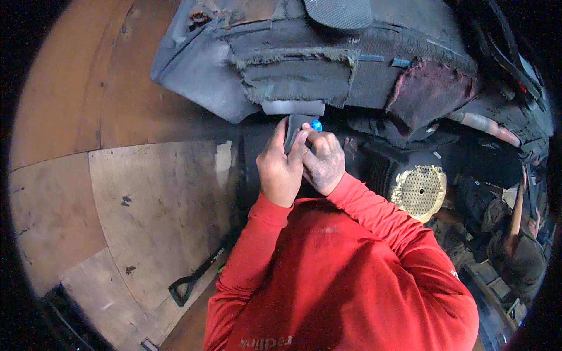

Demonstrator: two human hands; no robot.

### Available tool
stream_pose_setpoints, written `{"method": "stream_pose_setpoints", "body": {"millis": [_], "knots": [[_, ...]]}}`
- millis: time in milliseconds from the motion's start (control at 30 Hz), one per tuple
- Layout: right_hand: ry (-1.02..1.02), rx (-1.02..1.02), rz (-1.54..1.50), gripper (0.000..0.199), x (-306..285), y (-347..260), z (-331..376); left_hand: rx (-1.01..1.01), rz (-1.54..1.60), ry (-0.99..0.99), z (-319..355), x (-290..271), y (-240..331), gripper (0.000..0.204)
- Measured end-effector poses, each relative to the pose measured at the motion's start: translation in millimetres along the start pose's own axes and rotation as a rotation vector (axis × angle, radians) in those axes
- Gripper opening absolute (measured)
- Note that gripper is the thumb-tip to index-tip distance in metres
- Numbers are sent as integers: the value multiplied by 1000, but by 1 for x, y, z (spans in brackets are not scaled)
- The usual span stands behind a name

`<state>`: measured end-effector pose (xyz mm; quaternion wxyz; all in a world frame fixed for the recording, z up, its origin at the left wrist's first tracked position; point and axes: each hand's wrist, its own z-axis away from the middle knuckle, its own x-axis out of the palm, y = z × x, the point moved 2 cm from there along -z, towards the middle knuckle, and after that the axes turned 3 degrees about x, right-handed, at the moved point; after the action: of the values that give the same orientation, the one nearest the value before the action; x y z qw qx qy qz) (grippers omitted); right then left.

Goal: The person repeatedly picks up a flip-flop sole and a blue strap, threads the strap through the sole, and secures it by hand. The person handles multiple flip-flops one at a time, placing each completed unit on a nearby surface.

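Left hand and right hand pinch a dark grey piece together

Fingers are drawn in close on both sides: the left forefinger lies along one edge of the piece with its thumb across from it, and a right fingertip presses on its upper part. The piece is small, flat-faced and straight-edged, matt in surface, and the fingers cover much of it. It sits in front of the person's chest, just below a pale grey rounded strip at the lower edge of a large dark padded form; whether piece and strip touch, I cannot tell. A round bright-blue thing shows just beside the right fingers, and whether they grip it too is unclear. Grey dust coats the back of the right hand.

Frayed cloth covers the middle of the form, with a ragged reddish patch to the right. Below that patch stands a perforated disc with a flaky yellowish face. On the left are wooden boards and a black handle.

Pale lettering crosses the lower part of the red shirt, with fainter print near its collar; on the grey piece I can make out no label
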<state>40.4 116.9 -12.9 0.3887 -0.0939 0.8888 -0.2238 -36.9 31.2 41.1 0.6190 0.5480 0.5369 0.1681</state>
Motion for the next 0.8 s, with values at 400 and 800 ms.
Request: {"method": "stream_pose_setpoints", "body": {"millis": [400, 800], "knots": [[-410, 358, -45, 40, -14, 6, 2, -74, -188, -233, -22, 23, -18, 38], [-97, 98, -337, 54, -16, 4, 18, -42, -15, 81, 29, -3, -26, 40]]}}
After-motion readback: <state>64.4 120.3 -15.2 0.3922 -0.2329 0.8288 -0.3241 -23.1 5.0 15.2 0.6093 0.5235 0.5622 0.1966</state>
